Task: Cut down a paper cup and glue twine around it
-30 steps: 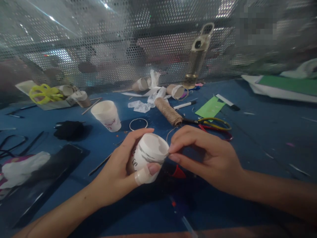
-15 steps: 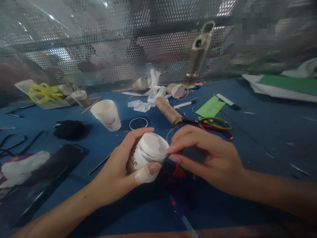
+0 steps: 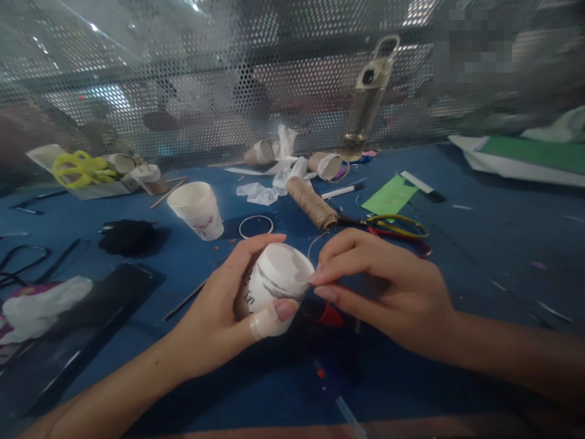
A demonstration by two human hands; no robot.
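Observation:
My left hand (image 3: 219, 311) is wrapped round a small white paper cup (image 3: 276, 280), held upside down with its flat base facing me; a plaster covers the thumb. My right hand (image 3: 384, 286) pinches at the cup's right edge with fingertips pressed together, and a thin wire loop rises behind them. What sits between those fingertips is too small to make out. A red and black tool (image 3: 326, 314) lies on the blue table (image 3: 479, 256) just under both hands.
Another white cup (image 3: 196, 210) stands upright further back, next to a wire ring (image 3: 256, 225). A twine spool (image 3: 311, 204), scissors (image 3: 393, 227), green paper (image 3: 388, 196), a marker, cardboard tubes and a bottle (image 3: 365, 103) lie beyond. A perforated metal screen closes the back.
Almost nothing differs. The view has shifted slightly, and my right fingertips stay pressed at the cup's edge.

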